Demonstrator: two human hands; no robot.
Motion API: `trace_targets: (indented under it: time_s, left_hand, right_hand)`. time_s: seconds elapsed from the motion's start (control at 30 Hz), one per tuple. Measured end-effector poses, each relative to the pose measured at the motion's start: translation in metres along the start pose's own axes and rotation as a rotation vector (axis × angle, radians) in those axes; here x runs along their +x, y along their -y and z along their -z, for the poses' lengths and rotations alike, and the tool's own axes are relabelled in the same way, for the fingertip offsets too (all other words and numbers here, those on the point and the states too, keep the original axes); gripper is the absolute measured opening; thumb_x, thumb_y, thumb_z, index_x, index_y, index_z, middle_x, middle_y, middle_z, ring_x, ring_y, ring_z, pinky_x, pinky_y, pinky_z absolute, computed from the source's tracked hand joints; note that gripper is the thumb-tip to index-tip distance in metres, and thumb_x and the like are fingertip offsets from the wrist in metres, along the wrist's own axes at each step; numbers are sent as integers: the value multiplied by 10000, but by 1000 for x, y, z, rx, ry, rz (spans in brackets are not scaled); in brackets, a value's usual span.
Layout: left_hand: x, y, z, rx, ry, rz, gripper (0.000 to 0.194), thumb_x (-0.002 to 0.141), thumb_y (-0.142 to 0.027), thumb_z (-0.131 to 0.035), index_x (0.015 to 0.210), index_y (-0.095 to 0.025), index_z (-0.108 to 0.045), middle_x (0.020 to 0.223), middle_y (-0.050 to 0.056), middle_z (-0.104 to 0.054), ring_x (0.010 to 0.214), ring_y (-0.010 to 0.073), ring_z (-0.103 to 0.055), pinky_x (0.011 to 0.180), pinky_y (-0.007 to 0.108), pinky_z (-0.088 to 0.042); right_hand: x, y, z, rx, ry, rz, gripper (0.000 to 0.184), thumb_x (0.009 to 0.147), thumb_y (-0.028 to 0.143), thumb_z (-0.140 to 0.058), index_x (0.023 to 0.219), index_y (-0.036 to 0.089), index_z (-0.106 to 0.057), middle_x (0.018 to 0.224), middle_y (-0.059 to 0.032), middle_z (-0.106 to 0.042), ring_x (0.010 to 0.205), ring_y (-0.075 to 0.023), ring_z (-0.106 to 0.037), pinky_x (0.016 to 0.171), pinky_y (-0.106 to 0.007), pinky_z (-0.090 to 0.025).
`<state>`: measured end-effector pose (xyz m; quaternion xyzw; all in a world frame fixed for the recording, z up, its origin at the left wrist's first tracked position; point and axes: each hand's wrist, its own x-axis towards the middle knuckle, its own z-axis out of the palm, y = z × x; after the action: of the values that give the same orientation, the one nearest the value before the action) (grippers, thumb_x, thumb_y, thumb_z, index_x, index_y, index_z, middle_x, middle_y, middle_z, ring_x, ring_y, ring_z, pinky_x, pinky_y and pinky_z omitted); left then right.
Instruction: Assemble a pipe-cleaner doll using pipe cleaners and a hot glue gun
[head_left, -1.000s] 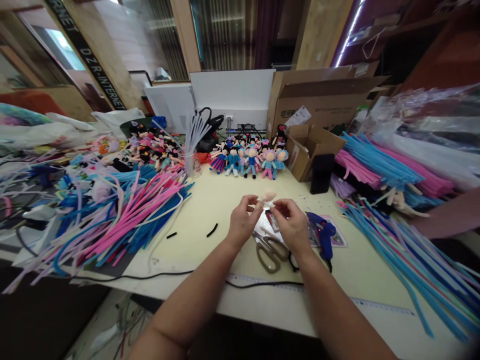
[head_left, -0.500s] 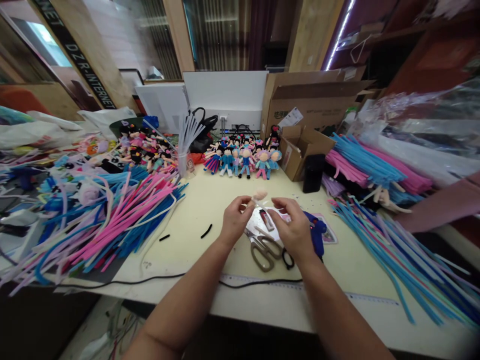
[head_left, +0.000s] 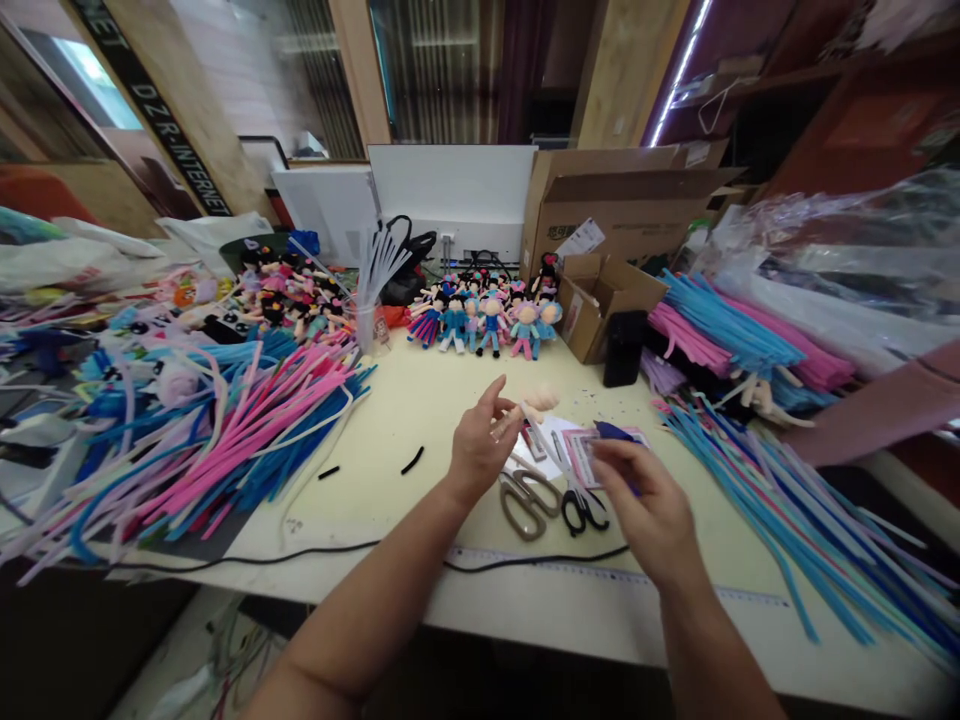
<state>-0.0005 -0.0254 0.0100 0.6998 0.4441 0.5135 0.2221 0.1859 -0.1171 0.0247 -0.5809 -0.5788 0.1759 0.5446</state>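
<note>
My left hand [head_left: 484,445] is closed in a pinch around a small pale peach fuzzy doll piece [head_left: 541,398], held above the table with its rounded end pointing away. A thin whitish stem shows by the fingertips. My right hand [head_left: 649,495] curls its fingers over a dark blue glue gun [head_left: 613,431], which it mostly hides. Between and below the hands lie scissors with grey-brown handles [head_left: 523,508] and black-handled scissors [head_left: 584,510]. A white sheet and a pink-edged card [head_left: 577,455] are under and beside them.
Fuzzy pipe cleaners are heaped at left [head_left: 225,440] and right [head_left: 750,520]. Finished dolls [head_left: 491,325] stand at the back beside cardboard boxes [head_left: 611,300]. A black cable [head_left: 300,562] and a ruler [head_left: 720,592] run along the front. Two short black pieces [head_left: 412,460] lie left.
My right hand has left the peach doll piece and moved right onto the glue gun. My left hand keeps the piece, which has shifted slightly right. The black-handled scissors are now uncovered.
</note>
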Motion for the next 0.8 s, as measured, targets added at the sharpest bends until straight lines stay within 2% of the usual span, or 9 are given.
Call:
trace_targets:
  time_s: [0.07, 0.2, 0.3, 0.37, 0.47, 0.6, 0.7, 0.8]
  left_hand:
    - [-1, -1, 0, -6, 18, -24, 583, 801, -270, -606, 1356, -241, -429, 992, 51, -678, 838, 152, -596, 803, 294, -472]
    - [2, -3, 5, -172, 102, -7, 607, 802, -277, -610, 1373, -230, -409, 963, 56, -672, 800, 136, -588, 769, 280, -468]
    - [6, -5, 11, -437, 296, 85, 647, 786, -307, -637, 1382, -222, -400, 916, 60, -656, 779, 133, -599, 714, 258, -466]
    - [8, -6, 14, -611, 458, 164, 689, 761, -330, -670, 1387, -245, -394, 918, 59, -643, 769, 138, -610, 683, 253, -471]
    - [7, -9, 18, -781, 660, 241, 732, 703, -339, -733, 1367, -279, -429, 883, 53, -635, 733, 144, -612, 648, 257, -476]
    - [6, -11, 19, -853, 785, 283, 784, 637, -344, -790, 1350, -276, -473, 799, 54, -628, 681, 153, -606, 582, 245, -470]
    - [6, -9, 18, -918, 810, 308, 817, 599, -337, -818, 1344, -275, -489, 791, 45, -632, 655, 140, -598, 563, 229, -461]
    - [7, -5, 17, -995, 829, 341, 798, 600, -292, -821, 1332, -251, -505, 773, 20, -625, 619, 104, -569, 578, 213, -440]
  right_hand:
    - [4, 4, -13, -12, 96, 23, 214, 838, 357, -598, 1003, 231, -649, 1000, -62, -667, 883, -205, -615, 770, -356, -498]
    - [20, 1, -16, 45, 44, -36, 231, 860, 388, -558, 970, 211, -657, 959, -66, -680, 873, -204, -625, 762, -351, -504]
    - [39, -1, -7, 71, -44, -55, 265, 859, 409, -548, 980, 205, -666, 956, -69, -680, 886, -207, -625, 774, -359, -498]
    - [54, 2, -2, 68, -40, -25, 271, 860, 410, -538, 976, 209, -680, 988, -71, -677, 933, -209, -617, 800, -360, -488]
    - [73, 12, -3, 88, 143, -53, 253, 807, 410, -595, 917, 207, -700, 928, -57, -687, 848, -192, -623, 727, -327, -490]
    - [85, 24, -13, 130, 427, -117, 241, 666, 356, -724, 833, 188, -685, 744, -6, -669, 663, -147, -582, 604, -273, -454]
    - [86, 27, -18, 111, 465, -82, 173, 647, 323, -730, 680, 177, -645, 611, 31, -604, 573, -115, -513, 535, -240, -389]
    - [84, 26, -21, 95, 452, -28, 169, 715, 332, -674, 661, 174, -654, 600, 24, -604, 587, -115, -510, 557, -240, -380]
